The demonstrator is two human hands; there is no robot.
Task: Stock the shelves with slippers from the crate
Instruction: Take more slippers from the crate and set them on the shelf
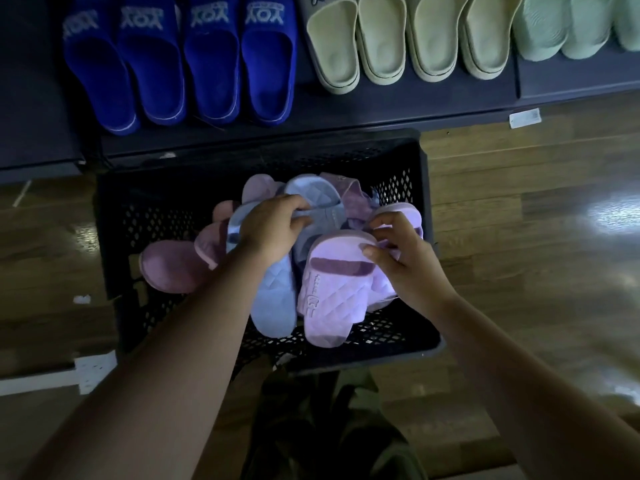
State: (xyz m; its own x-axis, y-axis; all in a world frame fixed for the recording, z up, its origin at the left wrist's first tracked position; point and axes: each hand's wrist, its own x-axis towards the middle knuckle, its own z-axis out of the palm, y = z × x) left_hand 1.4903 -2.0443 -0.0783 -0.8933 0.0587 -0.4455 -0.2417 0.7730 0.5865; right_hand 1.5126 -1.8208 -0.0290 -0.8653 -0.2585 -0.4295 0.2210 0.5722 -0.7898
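Observation:
A black perforated crate (pixel 145 216) sits on the floor below the dark shelf (pixel 381 102), filled with quilted slippers. My left hand (pixel 273 230) grips the strap of a light blue slipper (pixel 273 299) in the pile's middle. My right hand (pixel 401 254) pinches the heel edge of a lilac slipper (pixel 332 299) with a purple band, lying beside the blue one. Dusty pink slippers (pixel 169 268) lie at the crate's left; more purple ones (pixel 346 199) are partly hidden behind my hands.
On the shelf stand royal blue slippers (pixel 180 60) at left, cream slides (pixel 391 39) in the middle and pale green ones (pixel 568 26) at right. A white price tag (pixel 524 118) hangs on the shelf edge. Wood floor (pixel 536 237) surrounds the crate.

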